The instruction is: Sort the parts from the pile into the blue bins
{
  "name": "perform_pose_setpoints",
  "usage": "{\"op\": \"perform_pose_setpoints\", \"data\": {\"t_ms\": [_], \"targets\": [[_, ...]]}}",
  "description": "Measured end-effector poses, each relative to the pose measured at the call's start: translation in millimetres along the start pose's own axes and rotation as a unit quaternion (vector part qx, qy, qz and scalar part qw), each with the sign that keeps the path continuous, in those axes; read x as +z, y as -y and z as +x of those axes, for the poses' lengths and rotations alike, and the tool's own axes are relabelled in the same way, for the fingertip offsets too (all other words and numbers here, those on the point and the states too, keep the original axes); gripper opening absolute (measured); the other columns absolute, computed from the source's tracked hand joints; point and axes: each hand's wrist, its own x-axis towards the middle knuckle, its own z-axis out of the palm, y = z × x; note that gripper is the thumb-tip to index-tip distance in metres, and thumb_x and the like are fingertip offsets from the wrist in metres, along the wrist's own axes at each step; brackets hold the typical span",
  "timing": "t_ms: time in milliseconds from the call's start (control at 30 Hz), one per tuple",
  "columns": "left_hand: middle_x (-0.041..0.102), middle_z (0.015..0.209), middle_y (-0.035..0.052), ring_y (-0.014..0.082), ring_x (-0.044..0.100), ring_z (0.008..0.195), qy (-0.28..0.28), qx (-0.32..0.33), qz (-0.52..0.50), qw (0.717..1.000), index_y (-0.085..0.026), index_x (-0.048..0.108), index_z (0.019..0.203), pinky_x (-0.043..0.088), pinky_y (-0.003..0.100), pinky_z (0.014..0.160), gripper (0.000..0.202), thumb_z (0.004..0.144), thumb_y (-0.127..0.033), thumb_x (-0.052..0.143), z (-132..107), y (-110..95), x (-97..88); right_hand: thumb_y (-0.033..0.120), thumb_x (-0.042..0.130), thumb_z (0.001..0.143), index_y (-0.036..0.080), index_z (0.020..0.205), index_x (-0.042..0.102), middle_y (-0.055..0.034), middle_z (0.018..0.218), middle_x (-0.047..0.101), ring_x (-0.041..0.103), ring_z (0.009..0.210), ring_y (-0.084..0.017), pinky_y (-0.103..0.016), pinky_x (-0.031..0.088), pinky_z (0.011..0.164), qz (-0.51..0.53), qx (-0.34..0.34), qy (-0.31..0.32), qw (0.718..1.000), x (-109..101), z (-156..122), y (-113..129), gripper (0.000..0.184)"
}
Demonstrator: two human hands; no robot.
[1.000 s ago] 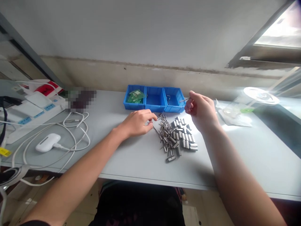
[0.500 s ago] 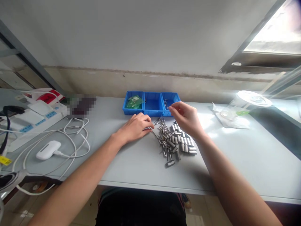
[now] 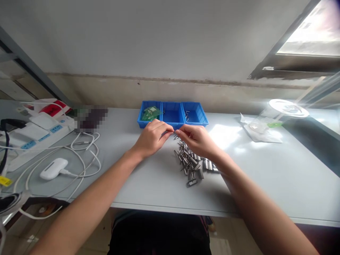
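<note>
My left hand [image 3: 155, 137] and my right hand [image 3: 195, 140] meet fingertip to fingertip just in front of the blue bins. Both are closed in a pinch; whatever lies between the fingers is too small or hidden to name. Below my right hand lies a loose pile of small metal pin-like parts [image 3: 187, 157]. Rectangular metal blocks [image 3: 209, 164] sit in rows at its right, partly covered by my right hand and forearm. The left blue bin [image 3: 143, 124] holds green packets [image 3: 151, 113]. A few small metal parts [image 3: 187, 115] lie in the right blue bin [image 3: 198, 112].
The middle blue bin [image 3: 172, 111] stands between the other two, against the wall. At the left are a white power strip [image 3: 39, 136], looped white cables [image 3: 85, 156] and a white charging case [image 3: 54, 169]. A clear plastic bag [image 3: 261, 132] and a white round roll [image 3: 288, 108] lie at the right.
My right hand has come down and left from the right bin to meet my left hand. My left hand has risen slightly off the table beside the pile.
</note>
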Motion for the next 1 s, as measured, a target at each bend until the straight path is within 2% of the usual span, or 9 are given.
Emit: {"op": "perform_pose_setpoints", "data": {"t_ms": [167,300,400,467,600,667,733,867,1000], "targets": [[0.074,0.104,0.0021,0.0194,0.063,0.098,-0.057,0.016,-0.003,0.998,-0.023,0.068,0.109,0.050,0.037,0.092,0.010,0.102,-0.027,0.063,0.6,-3.7,-3.1,0.039,0.060,0.099,0.021,0.080,0.059,0.0027,0.066,0.054,0.044,0.060,-0.011,-0.029,0.035,0.054,0.075,0.007,-0.027,0.997,1.1,1.7,-0.9,0.026],[0.067,0.121,0.0060,0.0202,0.064,0.104,-0.085,-0.041,-0.024,0.995,-0.024,0.063,0.127,0.054,0.038,0.094,0.029,0.099,-0.030,0.064,0.5,-6.1,-5.7,0.033,0.071,0.088,0.022,0.090,0.064,0.0003,0.077,0.060,0.052,0.062,-0.012,-0.031,0.041,0.055,0.174,0.013,-0.112,0.978,-28.8,3.4,-0.9,0.014],[0.065,0.120,0.0063,0.0206,0.064,0.106,-0.076,-0.043,-0.019,0.996,-0.024,0.066,0.121,0.055,0.039,0.095,0.023,0.099,-0.026,0.060,-0.6,-5.0,-4.5,0.033,0.076,0.084,0.025,0.088,0.064,0.0012,0.072,0.057,0.051,0.058,-0.013,-0.032,0.040,0.053,0.251,0.021,-0.195,0.948,-53.8,3.2,-5.3,0.015],[0.065,0.114,0.0060,0.0204,0.064,0.107,-0.062,-0.027,-0.015,0.998,-0.023,0.069,0.113,0.054,0.040,0.097,0.017,0.099,-0.023,0.059,-1.5,-3.6,-2.4,0.037,0.076,0.086,0.025,0.084,0.064,0.0012,0.069,0.055,0.048,0.057,-0.012,-0.031,0.036,0.051,0.303,0.042,-0.218,0.927,-63.0,3.3,-11.6,0.017],[0.066,0.109,0.0053,0.0195,0.063,0.103,-0.028,-0.018,-0.012,0.999,-0.021,0.071,0.106,0.053,0.038,0.094,0.014,0.099,-0.020,0.059,-3.3,-1.8,2.1,0.041,0.073,0.090,0.022,0.067,0.061,-0.0003,0.064,0.052,0.044,0.055,-0.011,-0.029,0.032,0.048,0.344,0.124,-0.202,0.909,-62.4,5.6,-27.8,0.032],[0.067,0.108,0.0048,0.0192,0.062,0.102,-0.017,-0.017,-0.010,1.000,-0.020,0.071,0.105,0.053,0.036,0.092,0.014,0.099,-0.020,0.059,-3.7,-1.6,3.2,0.038,0.073,0.090,0.020,0.066,0.063,0.0011,0.058,0.048,0.041,0.052,-0.009,-0.028,0.030,0.047,0.328,0.166,-0.196,0.909,-58.1,7.1,-34.3,0.031],[0.067,0.107,0.0044,0.0192,0.062,0.101,-0.011,-0.020,-0.007,1.000,-0.020,0.072,0.105,0.054,0.035,0.090,0.014,0.099,-0.020,0.059,-4.0,-1.6,3.2,0.037,0.073,0.089,0.019,0.070,0.067,0.0026,0.054,0.047,0.039,0.049,-0.008,-0.026,0.030,0.046,0.311,0.203,-0.195,0.908,-54.6,8.4,-38.5,0.027],[0.068,0.107,0.0039,0.0193,0.063,0.102,0.003,-0.028,-0.005,1.000,-0.021,0.072,0.105,0.054,0.035,0.090,0.014,0.098,-0.020,0.059,-4.3,-1.3,2.2,0.043,0.073,0.089,0.017,0.088,0.074,0.0001,0.061,0.058,0.041,0.046,-0.007,-0.024,0.029,0.044,0.305,0.255,-0.201,0.895,-52.8,10.6,-41.9,0.026],[0.068,0.106,0.0039,0.0194,0.063,0.101,0.010,-0.028,-0.004,1.000,-0.021,0.072,0.104,0.054,0.035,0.090,0.014,0.099,-0.020,0.059,-4.8,-0.6,2.7,0.042,0.072,0.090,0.016,0.094,0.074,0.0001,0.063,0.059,0.039,0.045,-0.006,-0.023,0.027,0.043,0.308,0.256,-0.216,0.891,-55.2,11.3,-43.0,0.026]]}}
